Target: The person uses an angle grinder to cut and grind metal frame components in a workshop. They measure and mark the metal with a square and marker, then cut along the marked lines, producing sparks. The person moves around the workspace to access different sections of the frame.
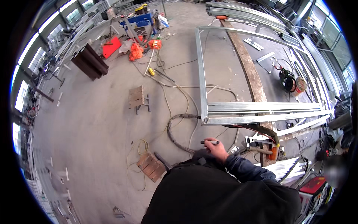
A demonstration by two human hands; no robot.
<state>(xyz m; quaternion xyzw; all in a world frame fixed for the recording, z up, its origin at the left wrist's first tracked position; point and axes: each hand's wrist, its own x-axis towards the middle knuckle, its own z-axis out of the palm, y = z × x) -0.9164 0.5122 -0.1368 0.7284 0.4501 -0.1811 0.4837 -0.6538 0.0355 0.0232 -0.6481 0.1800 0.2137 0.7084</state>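
My right hand (pixel 219 151) is closed around a short marker (pixel 209 142), dark at one end and grey at the other. It is in front of my body, just below the near left corner of a silvery metal frame (pixel 202 74), and apart from it. My left hand does not show. Beside the right hand, a thick dark cable (pixel 169 130) curves over the floor. To the right, a hammer (pixel 274 153) with an orange head and wooden handle lies near the frame's near side.
A long wooden beam (pixel 246 61) runs under the frame. Small wooden-topped stools (pixel 136 96) stand on the left. Thin hoses (pixel 164 74) cross the floor. A brown steel section (pixel 89 61) stands far left, metal profiles (pixel 246 15) are stacked far right, and a red-topped box (pixel 312 185) sits near right.
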